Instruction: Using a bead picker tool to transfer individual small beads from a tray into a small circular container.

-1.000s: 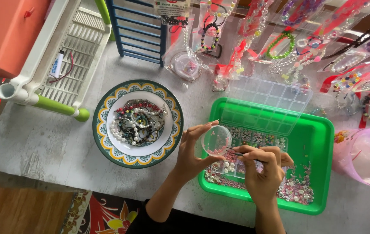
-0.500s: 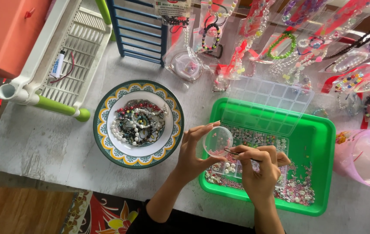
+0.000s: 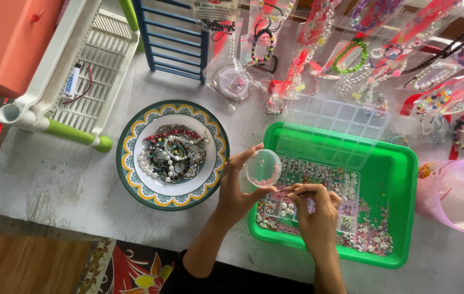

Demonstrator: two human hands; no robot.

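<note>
Small clear round dish [image 3: 263, 168] tilted above left edge of green tray [image 3: 400, 218], few pink beads inside. Left hand [image 3: 236, 188] pinches dish rim, fingers clasped. Right hand [image 3: 314, 209] over tray's bead organizer [image 3: 346, 191], fingers clamped on thin tool [image 3: 292, 190]. Best: keep dish steady, tool tip near rim, wrist low over tray.

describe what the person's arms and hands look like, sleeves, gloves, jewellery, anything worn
Both forearms are bare up to the bottom edge of the picture. No sleeve shows on either. The left hand and the right hand wear no gloves. No ring, watch or bracelet can be made out on either, and no markings. A dark garment shows at the bottom edge, between the arms.
</note>
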